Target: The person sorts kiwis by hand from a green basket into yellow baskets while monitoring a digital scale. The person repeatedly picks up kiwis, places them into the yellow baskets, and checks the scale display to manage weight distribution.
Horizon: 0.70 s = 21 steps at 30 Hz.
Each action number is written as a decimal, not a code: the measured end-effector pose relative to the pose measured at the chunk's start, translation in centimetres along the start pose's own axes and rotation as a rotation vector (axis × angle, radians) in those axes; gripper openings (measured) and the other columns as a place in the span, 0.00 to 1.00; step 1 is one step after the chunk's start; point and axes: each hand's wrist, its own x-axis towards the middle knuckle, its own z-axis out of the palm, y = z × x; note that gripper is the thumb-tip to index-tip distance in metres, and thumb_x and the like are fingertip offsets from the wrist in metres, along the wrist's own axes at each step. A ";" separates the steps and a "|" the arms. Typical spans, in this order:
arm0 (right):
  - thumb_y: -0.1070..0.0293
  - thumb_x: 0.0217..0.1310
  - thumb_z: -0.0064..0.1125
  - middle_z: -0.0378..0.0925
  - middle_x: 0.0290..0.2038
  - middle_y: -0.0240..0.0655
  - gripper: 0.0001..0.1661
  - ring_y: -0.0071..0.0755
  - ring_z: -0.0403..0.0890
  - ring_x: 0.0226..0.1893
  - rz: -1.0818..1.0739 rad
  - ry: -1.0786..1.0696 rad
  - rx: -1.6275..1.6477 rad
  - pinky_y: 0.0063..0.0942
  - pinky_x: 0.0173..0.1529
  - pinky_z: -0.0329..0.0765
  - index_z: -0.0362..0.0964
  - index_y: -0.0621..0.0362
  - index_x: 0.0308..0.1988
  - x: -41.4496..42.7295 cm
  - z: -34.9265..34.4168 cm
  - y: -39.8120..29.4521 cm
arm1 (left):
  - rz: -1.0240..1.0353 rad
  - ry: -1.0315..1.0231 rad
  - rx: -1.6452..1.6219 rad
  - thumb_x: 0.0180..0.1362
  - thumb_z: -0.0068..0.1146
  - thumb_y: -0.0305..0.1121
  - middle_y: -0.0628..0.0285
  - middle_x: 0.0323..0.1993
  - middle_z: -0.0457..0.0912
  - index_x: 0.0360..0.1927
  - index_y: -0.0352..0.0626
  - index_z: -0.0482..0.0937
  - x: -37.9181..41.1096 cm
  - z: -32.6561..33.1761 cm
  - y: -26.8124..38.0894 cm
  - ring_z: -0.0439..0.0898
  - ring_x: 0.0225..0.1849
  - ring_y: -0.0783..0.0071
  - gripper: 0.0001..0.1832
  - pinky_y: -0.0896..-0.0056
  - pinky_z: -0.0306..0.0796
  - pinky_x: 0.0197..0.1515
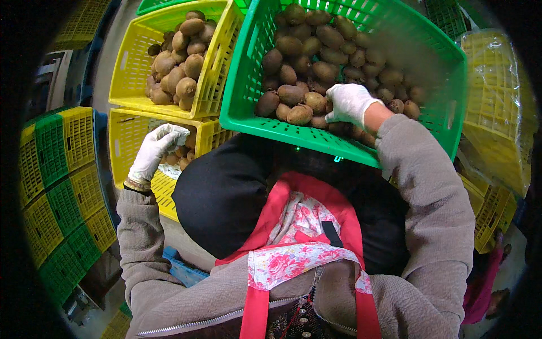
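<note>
Inside the green plastic crate, my white-gloved right hand reaches down among brown kiwifruit. Its thumb and fingers are apart around the fruit beside them; whether they grip one cannot be told. My left hand, also gloved in white, is over the lower yellow plastic crate with its fingers curled. Crumpled white material shows at those fingertips, and I cannot tell if it is loose glove or something held. Kiwifruit and a white sheet lie in that crate, partly hidden by my hand and knee.
Another yellow crate heaped with kiwifruit adjoins the green one. Stacked green and yellow crates stand at left. Plastic-wrapped yellow crates rise at right. A person in a pink sleeve is at lower right.
</note>
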 end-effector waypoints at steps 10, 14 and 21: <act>0.57 0.51 0.72 0.84 0.42 0.41 0.24 0.38 0.83 0.45 0.011 0.074 0.733 0.36 0.53 0.77 0.79 0.61 0.45 -2.9 -3.5 2.8 | 0.338 0.062 0.049 0.71 0.50 0.36 0.69 0.39 0.83 0.51 0.39 0.83 -1.2 3.8 9.5 0.78 0.42 0.82 0.15 0.78 0.70 0.50; 0.57 0.56 0.71 0.83 0.45 0.35 0.25 0.28 0.81 0.46 -0.181 0.180 0.927 0.28 0.54 0.76 0.79 0.62 0.49 -7.3 -6.8 0.7 | 0.495 -0.066 0.079 0.72 0.48 0.38 0.67 0.44 0.83 0.58 0.40 0.81 -1.7 7.8 14.5 0.79 0.44 0.81 0.19 0.78 0.70 0.51; 0.60 0.60 0.70 0.82 0.51 0.40 0.29 0.32 0.81 0.53 -0.558 0.390 1.222 0.29 0.61 0.76 0.75 0.66 0.57 -10.9 -8.8 -6.1 | 0.312 -0.642 -0.435 0.66 0.61 0.38 0.62 0.52 0.82 0.66 0.46 0.72 0.9 13.4 16.7 0.83 0.52 0.72 0.25 0.65 0.79 0.56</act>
